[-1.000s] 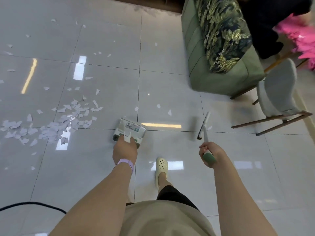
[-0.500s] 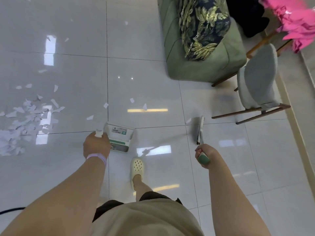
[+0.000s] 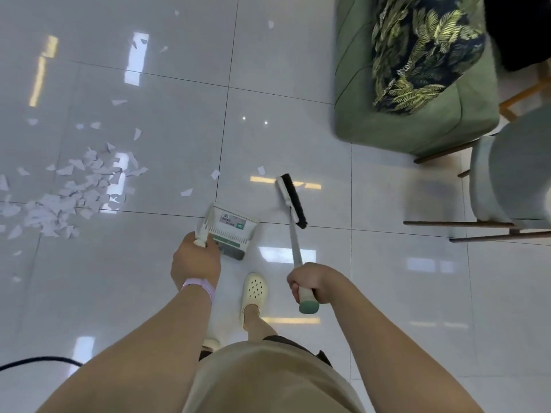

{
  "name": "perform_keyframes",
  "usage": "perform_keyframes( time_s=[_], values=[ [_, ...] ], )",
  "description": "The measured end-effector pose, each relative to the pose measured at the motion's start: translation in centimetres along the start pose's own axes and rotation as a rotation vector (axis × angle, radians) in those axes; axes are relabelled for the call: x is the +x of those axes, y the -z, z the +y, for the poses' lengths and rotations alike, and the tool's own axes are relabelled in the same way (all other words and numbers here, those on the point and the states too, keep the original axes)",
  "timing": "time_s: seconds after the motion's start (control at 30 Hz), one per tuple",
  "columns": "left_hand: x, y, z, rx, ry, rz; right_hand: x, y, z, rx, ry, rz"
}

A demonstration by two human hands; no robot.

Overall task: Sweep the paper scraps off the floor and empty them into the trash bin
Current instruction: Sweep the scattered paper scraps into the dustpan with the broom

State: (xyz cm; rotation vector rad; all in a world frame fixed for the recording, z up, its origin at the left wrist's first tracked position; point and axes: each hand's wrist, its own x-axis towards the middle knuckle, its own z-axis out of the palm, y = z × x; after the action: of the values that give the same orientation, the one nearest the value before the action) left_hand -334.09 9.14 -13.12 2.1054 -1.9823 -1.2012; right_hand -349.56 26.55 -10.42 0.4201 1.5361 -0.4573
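Standing on pale glossy floor tiles (image 3: 298, 84), the person holds 2 tools low in front of the legs. The left hand (image 3: 195, 260) curls around the upright handle of a white dustpan (image 3: 234, 231), whose label faces up; whether any scraps lie inside cannot be told. The right hand (image 3: 310, 283) grips the green-capped handle of a broom (image 3: 290, 201), fingers wrapped fully around it, with the black bristle head near the floor just right of the dustpan. The main heap of paper scraps (image 3: 74, 189) lies to the left, well apart from both tools, with a few loose scraps between. A green sofa (image 3: 417, 126) and a grey chair (image 3: 507, 180) border the open floor on the right. A black cable (image 3: 38, 360) crosses the lower left edge.
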Motion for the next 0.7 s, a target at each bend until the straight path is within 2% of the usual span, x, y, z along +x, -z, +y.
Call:
perform_keyframes(
  time_s=[0.13, 0.33, 0.47, 0.7],
  values=[
    [-0.4, -0.3, 0.2, 0.018, 0.008, 0.013, 0.2, -2.1, -7.3, -0.053, 0.043, -0.153],
    [0.5, 0.4, -0.1, 0.067, 0.014, 0.036, 0.5, -2.9, -17.3, 0.174, 0.041, -0.41],
    [0.4, -0.2, -0.1, 0.081, 0.009, 0.045, -1.3, -2.3, -16.5, 0.299, 0.072, -0.453],
    [0.8, -0.2, -0.4, 0.065, 0.0, 0.045, -2.0, 0.8, -9.3, 0.409, 0.11, -0.298]
  ],
)
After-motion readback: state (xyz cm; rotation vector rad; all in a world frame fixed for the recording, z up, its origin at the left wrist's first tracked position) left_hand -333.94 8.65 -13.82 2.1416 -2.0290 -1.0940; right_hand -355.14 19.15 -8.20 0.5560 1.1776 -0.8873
